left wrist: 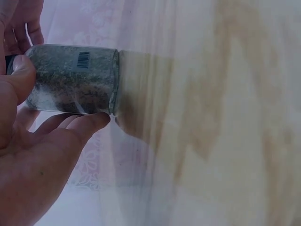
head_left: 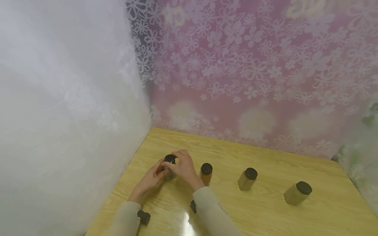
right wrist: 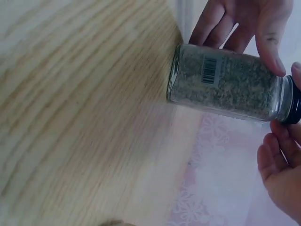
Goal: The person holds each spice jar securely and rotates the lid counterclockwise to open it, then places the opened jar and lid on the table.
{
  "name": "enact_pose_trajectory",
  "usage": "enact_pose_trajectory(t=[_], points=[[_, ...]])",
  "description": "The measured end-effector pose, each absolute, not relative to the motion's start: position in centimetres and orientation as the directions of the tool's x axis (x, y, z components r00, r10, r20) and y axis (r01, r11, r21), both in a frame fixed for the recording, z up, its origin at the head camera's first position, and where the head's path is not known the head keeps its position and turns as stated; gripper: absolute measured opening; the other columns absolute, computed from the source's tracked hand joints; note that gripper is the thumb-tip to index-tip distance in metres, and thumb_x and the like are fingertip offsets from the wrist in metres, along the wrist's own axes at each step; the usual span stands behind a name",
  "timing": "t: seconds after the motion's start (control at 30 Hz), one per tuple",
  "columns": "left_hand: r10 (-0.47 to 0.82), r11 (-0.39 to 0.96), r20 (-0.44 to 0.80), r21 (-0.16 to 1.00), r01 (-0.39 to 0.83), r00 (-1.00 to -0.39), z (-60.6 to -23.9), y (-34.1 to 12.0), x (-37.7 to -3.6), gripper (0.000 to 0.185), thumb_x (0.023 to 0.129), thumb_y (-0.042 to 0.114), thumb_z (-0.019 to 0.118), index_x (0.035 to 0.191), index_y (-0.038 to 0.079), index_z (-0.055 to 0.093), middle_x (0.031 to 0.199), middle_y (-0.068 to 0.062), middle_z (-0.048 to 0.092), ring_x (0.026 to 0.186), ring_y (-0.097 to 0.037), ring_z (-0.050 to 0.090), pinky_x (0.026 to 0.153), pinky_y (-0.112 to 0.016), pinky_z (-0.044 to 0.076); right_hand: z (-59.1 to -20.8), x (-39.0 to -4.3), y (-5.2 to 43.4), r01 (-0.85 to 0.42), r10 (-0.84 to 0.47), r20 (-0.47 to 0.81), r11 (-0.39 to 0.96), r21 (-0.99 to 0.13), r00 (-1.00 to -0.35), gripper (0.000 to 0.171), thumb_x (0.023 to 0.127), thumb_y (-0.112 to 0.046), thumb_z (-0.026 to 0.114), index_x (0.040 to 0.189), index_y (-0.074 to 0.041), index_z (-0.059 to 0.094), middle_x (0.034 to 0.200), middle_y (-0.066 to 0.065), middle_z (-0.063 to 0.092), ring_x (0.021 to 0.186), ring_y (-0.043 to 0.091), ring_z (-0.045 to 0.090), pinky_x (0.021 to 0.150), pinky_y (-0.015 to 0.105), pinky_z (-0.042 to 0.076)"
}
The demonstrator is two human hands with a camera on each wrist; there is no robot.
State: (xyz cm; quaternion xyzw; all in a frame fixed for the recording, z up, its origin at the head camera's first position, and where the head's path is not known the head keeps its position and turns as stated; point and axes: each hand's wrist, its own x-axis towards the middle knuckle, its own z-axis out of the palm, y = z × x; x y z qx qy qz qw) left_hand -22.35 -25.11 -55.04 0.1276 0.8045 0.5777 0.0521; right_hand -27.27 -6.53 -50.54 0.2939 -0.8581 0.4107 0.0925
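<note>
A glass jar of grey-green dried herbs [head_left: 169, 171] with a black lid [head_left: 169, 159] stands on the wooden table [head_left: 265, 216] near its back left corner. My left hand [head_left: 160, 170] holds the jar's body, thumb on one side and fingers on the other. In the left wrist view the jar [left wrist: 70, 80] shows a barcode, with my thumb [left wrist: 21, 70] pressed on the glass. My right hand [head_left: 177, 160] curls round the lid from the right. In the right wrist view the jar [right wrist: 225, 84] and its lid [right wrist: 294, 101] sit between both hands.
Three more black-lidded jars of brownish powder stand in a row to the right: one [head_left: 206, 173] just behind my right wrist, one [head_left: 247, 178] mid-table, one [head_left: 297, 193] far right. A white curtain [head_left: 59, 114] and a pink flowered sheet [head_left: 251, 65] wall the table.
</note>
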Motion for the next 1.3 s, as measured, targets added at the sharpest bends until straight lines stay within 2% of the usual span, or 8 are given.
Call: enact_pose_trajectory(t=[0.13,0.27,0.47,0.6,0.8,1.07,1.17,1.3], points=[[0.29,0.317,0.053,0.937,0.148,-0.955,-54.7,-25.2,-22.4,0.069,0.113,0.028,0.052,0.17,0.014,0.016,0.168,-0.025,0.035,0.154,-0.045,0.038,0.121,-0.064,0.038,-50.5,-27.5,-6.3,-0.629,-0.499,0.409,0.439,-0.642,-0.765,0.046,0.094,-0.027,0.082,0.129,0.001,0.072,0.119,0.012,0.069,0.113,0.026,0.058,0.091,0.041,0.059],[0.29,0.328,0.024,0.937,0.123,-0.957,-54.5,-25.3,-22.3,0.07,0.113,0.029,0.051,0.171,0.014,0.013,0.168,-0.029,0.032,0.153,-0.049,0.037,0.12,-0.067,0.038,-49.9,-27.6,-5.7,-0.628,-0.583,0.342,0.405,-0.664,-0.737,0.047,0.102,-0.023,0.072,0.143,-0.001,0.064,0.133,0.013,0.067,0.125,0.029,0.058,0.103,0.047,0.057],[0.288,0.337,0.036,0.931,0.136,-0.957,-54.3,-25.3,-22.3,0.069,0.113,0.026,0.052,0.17,0.013,0.016,0.165,-0.03,0.036,0.15,-0.051,0.041,0.117,-0.068,0.04,-49.3,-27.5,-5.2,-0.575,-0.602,0.252,0.435,-0.693,-0.758,0.061,0.104,-0.03,0.069,0.157,-0.008,0.049,0.15,0.013,0.06,0.141,0.032,0.052,0.118,0.053,0.046],[0.261,0.348,0.033,0.929,0.126,-0.965,-54.5,-25.2,-22.3,0.07,0.112,0.024,0.055,0.169,0.006,0.017,0.166,-0.028,0.037,0.151,-0.048,0.041,0.119,-0.063,0.041,-49.6,-27.3,-5.6,-0.552,-0.515,0.277,0.52,-0.652,-0.811,0.07,0.096,-0.044,0.078,0.153,-0.01,0.055,0.149,0.013,0.058,0.137,0.033,0.055,0.113,0.054,0.05],[0.237,0.375,0.048,0.917,0.137,-0.97,-54.6,-25.2,-22.2,0.069,0.111,0.027,0.056,0.168,0.009,0.022,0.163,-0.027,0.043,0.149,-0.047,0.044,0.118,-0.061,0.044,-49.7,-26.9,-6.0,-0.517,-0.435,0.309,0.526,-0.675,-0.846,0.053,0.091,-0.043,0.084,0.127,-0.008,0.066,0.128,0.01,0.062,0.115,0.028,0.061,0.096,0.043,0.058],[0.285,0.305,0.03,0.945,0.12,-0.958,-54.7,-25.3,-22.4,0.068,0.112,0.024,0.054,0.17,0.016,0.019,0.166,-0.027,0.036,0.152,-0.048,0.039,0.12,-0.064,0.04,-49.5,-27.1,-5.5,-0.594,-0.518,0.329,0.511,-0.621,-0.789,0.045,0.097,-0.026,0.079,0.137,-0.009,0.067,0.134,0.008,0.067,0.131,0.028,0.058,0.113,0.049,0.051],[0.3,0.31,0.046,0.94,0.143,-0.953,-54.8,-25.4,-22.4,0.067,0.113,0.02,0.053,0.17,0.013,0.018,0.166,-0.028,0.037,0.152,-0.049,0.039,0.119,-0.063,0.041,-49.2,-26.9,-5.4,-0.592,-0.532,0.308,0.522,-0.614,-0.788,0.052,0.098,-0.033,0.077,0.143,-0.012,0.063,0.14,0.007,0.066,0.137,0.031,0.056,0.119,0.054,0.045],[0.301,0.295,0.055,0.944,0.148,-0.952,-54.8,-25.4,-22.2,0.067,0.112,0.014,0.052,0.17,0.012,0.018,0.167,-0.026,0.037,0.152,-0.048,0.04,0.12,-0.063,0.04,-48.8,-26.5,-5.5,-0.572,-0.511,0.299,0.539,-0.619,-0.805,0.058,0.096,-0.044,0.078,0.142,-0.011,0.063,0.139,0.009,0.064,0.135,0.034,0.057,0.118,0.058,0.043]])
